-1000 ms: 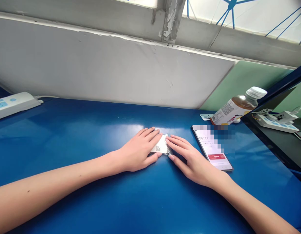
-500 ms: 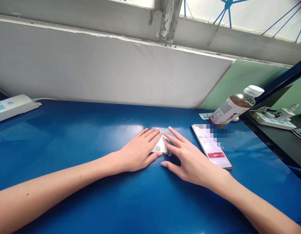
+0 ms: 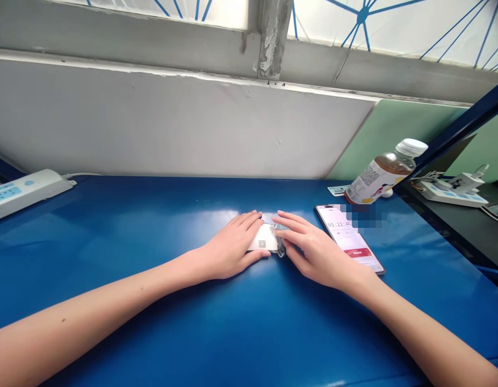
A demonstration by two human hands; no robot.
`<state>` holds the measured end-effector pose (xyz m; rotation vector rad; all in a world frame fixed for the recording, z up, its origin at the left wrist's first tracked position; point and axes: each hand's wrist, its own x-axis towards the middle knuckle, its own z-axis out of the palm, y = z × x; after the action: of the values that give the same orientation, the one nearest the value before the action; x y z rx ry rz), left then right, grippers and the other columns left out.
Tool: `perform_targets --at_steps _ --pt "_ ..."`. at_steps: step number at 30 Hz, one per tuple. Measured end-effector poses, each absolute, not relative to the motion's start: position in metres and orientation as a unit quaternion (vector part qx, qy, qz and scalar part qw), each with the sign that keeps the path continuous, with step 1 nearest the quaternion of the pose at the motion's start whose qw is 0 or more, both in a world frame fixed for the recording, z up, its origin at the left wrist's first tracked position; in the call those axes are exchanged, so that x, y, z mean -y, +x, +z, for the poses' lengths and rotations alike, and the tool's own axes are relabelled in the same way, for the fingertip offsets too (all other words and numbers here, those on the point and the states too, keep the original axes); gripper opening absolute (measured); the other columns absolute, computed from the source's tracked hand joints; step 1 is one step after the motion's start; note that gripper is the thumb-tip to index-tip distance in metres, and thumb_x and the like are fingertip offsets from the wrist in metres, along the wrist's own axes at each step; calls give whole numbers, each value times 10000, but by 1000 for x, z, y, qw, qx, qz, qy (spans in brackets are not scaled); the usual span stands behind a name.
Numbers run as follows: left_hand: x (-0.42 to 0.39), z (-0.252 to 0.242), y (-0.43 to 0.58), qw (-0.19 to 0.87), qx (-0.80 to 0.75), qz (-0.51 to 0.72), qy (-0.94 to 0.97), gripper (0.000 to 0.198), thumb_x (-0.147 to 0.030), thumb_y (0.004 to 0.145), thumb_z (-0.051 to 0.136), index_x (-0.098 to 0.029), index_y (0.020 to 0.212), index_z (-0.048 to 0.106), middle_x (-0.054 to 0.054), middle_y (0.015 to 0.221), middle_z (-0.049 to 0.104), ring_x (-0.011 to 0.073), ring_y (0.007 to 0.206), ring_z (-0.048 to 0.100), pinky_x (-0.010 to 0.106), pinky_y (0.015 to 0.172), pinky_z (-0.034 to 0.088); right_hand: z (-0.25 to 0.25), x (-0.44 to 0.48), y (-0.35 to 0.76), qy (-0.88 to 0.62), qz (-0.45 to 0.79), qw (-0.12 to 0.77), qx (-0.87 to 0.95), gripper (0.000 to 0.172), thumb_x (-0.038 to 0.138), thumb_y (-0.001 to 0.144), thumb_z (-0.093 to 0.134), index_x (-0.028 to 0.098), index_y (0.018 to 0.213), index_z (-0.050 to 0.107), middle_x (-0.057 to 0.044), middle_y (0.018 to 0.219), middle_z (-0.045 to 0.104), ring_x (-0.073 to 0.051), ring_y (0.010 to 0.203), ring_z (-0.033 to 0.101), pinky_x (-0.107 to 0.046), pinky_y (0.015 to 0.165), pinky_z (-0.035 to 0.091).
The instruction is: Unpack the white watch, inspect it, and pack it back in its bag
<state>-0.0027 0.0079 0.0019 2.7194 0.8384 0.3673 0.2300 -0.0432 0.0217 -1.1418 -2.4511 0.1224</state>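
Observation:
A small white packet [image 3: 265,239] with a square printed code lies on the blue table, its right end in crumpled clear plastic. My left hand [image 3: 235,247] rests over the left part of the packet, fingers stretched out flat and the thumb along its near edge. At the packet's right end is my right hand [image 3: 313,250], its fingers apart and the index fingertip at the clear plastic. Whether that fingertip presses on the plastic I cannot tell. Part of the packet is hidden under my left fingers.
Right of my right hand lies a phone [image 3: 359,250] showing a timer. Behind it a bottle [image 3: 381,174] of brown drink stands by a small card [image 3: 336,191]. Power strips [image 3: 29,189] sit at far left and far right. A wall [image 3: 172,126] borders the table's back.
My right thumb has drawn in toward the packet's right end, and more of the packet shows between my hands. My left hand stays on the packet. The view has shifted slightly.

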Motion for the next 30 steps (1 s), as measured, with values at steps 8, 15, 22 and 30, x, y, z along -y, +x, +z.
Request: perform_targets --at_steps 8,15,22,30 --pt "-8 6 -5 221 -221 169 935 491 -487 1046 385 -214 1453 376 143 1449 513 305 1370 466 471 1095 438 17 30 243 -359 -17 275 892 236 154 974 538 170 1182 648 -120 1140 742 -242 1060 689 -409 906 580" --pt "-8 3 -9 227 -205 213 928 519 -471 1059 319 -176 1485 322 178 1502 439 307 1417 394 504 1142 390 31 33 249 -334 8 369 867 119 157 936 633 197 1023 704 -75 936 742 -189 805 679 -336 710 558" --pt "-6 5 -5 210 -241 230 919 571 -361 994 497 -161 1496 311 192 1487 452 332 1381 444 506 1129 416 37 33 248 -414 123 494 755 90 169 896 683 240 925 731 -29 862 729 -172 760 660 -312 658 530" --pt "-5 -6 -7 198 -253 279 905 1132 -471 860 732 -235 1588 -102 225 1620 221 369 1458 341 556 1150 374 28 27 246 -468 197 448 736 88 233 928 640 210 937 725 -37 871 745 -169 765 667 -289 642 527"
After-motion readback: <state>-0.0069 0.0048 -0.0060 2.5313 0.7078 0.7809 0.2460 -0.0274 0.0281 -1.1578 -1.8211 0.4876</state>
